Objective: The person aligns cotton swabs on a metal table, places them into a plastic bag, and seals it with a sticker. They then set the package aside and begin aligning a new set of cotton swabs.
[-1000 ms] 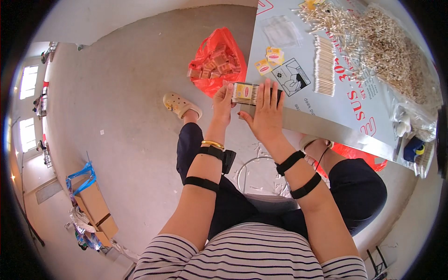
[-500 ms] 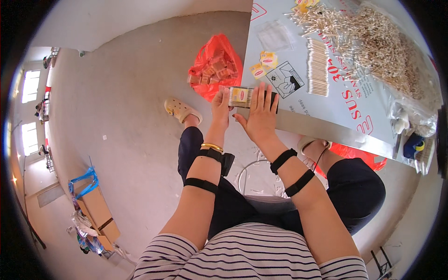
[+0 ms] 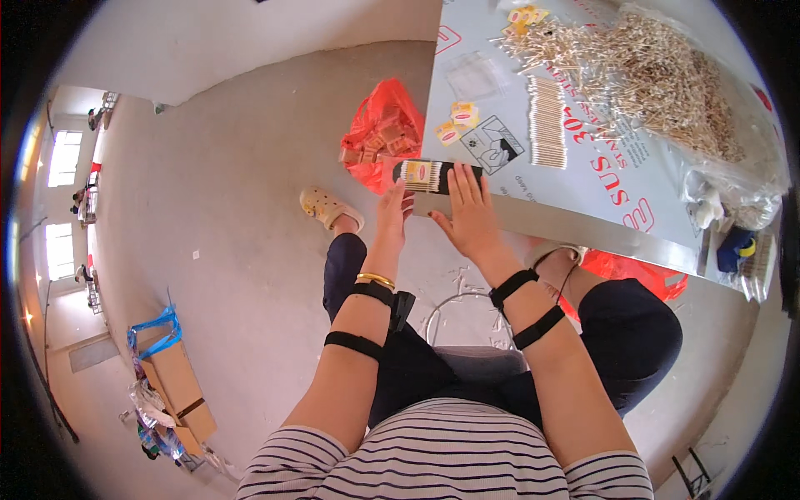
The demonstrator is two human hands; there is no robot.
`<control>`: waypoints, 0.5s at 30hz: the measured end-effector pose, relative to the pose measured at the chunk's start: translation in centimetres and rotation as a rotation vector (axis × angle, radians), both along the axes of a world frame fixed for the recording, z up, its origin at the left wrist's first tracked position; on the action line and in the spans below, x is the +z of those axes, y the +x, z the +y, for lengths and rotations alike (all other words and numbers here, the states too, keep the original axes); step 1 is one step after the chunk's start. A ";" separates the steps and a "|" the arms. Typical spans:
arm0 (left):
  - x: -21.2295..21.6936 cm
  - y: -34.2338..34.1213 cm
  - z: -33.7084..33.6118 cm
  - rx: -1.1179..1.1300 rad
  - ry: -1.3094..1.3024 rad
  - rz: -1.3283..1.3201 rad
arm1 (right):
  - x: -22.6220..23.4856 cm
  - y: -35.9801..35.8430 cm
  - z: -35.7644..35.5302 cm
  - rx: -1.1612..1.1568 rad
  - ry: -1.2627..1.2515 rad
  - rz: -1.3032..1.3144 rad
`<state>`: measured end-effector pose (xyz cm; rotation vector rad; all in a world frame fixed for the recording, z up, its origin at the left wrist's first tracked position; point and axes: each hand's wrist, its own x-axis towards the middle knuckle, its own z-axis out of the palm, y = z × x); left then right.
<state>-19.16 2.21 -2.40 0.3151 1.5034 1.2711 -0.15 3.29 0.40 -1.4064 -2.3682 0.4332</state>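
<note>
A small flat pack of cotton swabs (image 3: 422, 176) with a yellow and white label lies on a black flat holder (image 3: 447, 178) at the near left corner of the table. My left hand (image 3: 392, 215) is at the left end of this pack, fingers curled up against its near edge. Some of those fingers are hidden beneath. Across the holder's right part rests my right hand (image 3: 473, 218), with its fingers stretched out flat and the thumb apart. Beyond it, a neat row of cotton swabs (image 3: 547, 122) lies on the table, with yellow label cards (image 3: 448, 132) to the left.
The table (image 3: 583, 218) carries a large heap of loose swabs (image 3: 675, 92), clear plastic sleeves (image 3: 477, 75) and a dark blue tape dispenser (image 3: 735, 250). A red bag (image 3: 379, 125) of small packs stands on the floor beside it. Cardboard (image 3: 177, 375) leans at the left.
My right hand has slid right along the holder, uncovering more black beside the swab pack. My left hand has dropped slightly lower at the pack's left end. The whole view has shifted a little.
</note>
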 end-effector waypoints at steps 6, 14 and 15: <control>-1.3 1.8 -3.4 0.425 0.135 0.580 | 0.8 4.4 -1.3 -0.139 0.069 0.249; 6.4 14.6 1.8 -0.479 0.741 1.084 | 0.0 15.4 1.6 -0.376 0.167 0.096; 6.4 15.3 2.9 -0.477 0.740 1.084 | 0.0 15.5 1.9 -0.374 0.167 0.096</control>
